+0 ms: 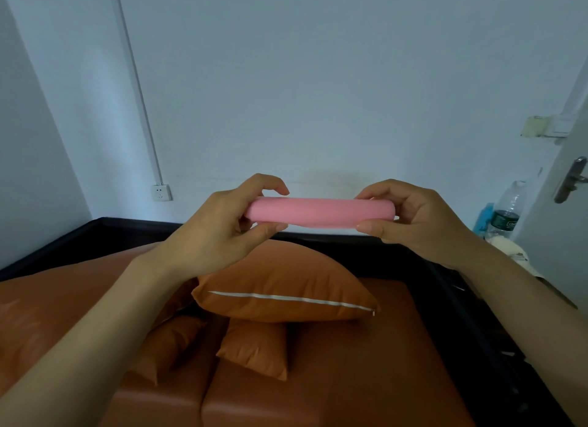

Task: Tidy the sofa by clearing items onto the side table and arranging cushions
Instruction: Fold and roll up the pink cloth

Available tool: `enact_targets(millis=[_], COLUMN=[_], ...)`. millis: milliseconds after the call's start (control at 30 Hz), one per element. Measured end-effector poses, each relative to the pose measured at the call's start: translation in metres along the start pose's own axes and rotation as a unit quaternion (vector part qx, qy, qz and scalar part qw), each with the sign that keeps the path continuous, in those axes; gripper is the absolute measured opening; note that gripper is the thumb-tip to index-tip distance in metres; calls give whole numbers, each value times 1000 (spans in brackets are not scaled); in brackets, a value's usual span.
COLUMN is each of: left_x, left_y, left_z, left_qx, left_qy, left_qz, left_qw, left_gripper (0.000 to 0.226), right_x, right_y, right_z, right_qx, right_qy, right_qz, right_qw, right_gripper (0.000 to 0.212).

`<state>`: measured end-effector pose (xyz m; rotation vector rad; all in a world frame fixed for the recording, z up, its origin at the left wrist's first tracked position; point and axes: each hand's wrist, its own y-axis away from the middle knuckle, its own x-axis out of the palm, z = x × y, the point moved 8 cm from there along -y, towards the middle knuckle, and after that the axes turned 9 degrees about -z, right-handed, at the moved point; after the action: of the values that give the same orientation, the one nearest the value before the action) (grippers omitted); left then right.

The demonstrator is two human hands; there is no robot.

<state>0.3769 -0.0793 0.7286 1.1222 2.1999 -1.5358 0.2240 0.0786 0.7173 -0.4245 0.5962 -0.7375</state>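
Fingers: thumbs under, fingertips (280,189) curled over the top; each hand pinches one end of the pink roll (319,216), w/ no gap showing at either grip.
Roll: held level in mid-air, above the sofa (366,379) & in front of the wall; touching only our two hands.
Handling: we judge it light, soft, foam-like or rolled cloth, matte so not slippery, not fragile. Ends are the natural hold; one hand at the middle should do for carrying.
Left hand (222,223): wrist bent a little, forearm rising from lower left.
Right hand (413,220): mirrors it, forearm from lower right.
Below: big cushion (280,286) lies on a small cushion (254,347), well apart from the roll.
Right edge: bottle (509,208) by the door; side table mostly hidden, can't tell its extent.
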Motion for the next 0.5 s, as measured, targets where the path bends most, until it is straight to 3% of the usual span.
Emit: enact_targets(millis=[133,367,500], left_x=[18,80,133], left_y=[-11,-43,-71], left_z=[-3,-18,-33], left_qx=[18,53,111], left_qy=[8,-8,-58], left_qz=[7,29,11], left_qw=[1000,998,992], left_gripper=[34,50,39], right_x=[-16,-78,-126], right_y=[5,16,27], right_z=[-13,-44,-71], right_qx=[9,24,40], right_qy=[15,63,76], right_qz=[-2,-52,-70], right_qw=[1000,996,994], right_gripper=[36,36,35])
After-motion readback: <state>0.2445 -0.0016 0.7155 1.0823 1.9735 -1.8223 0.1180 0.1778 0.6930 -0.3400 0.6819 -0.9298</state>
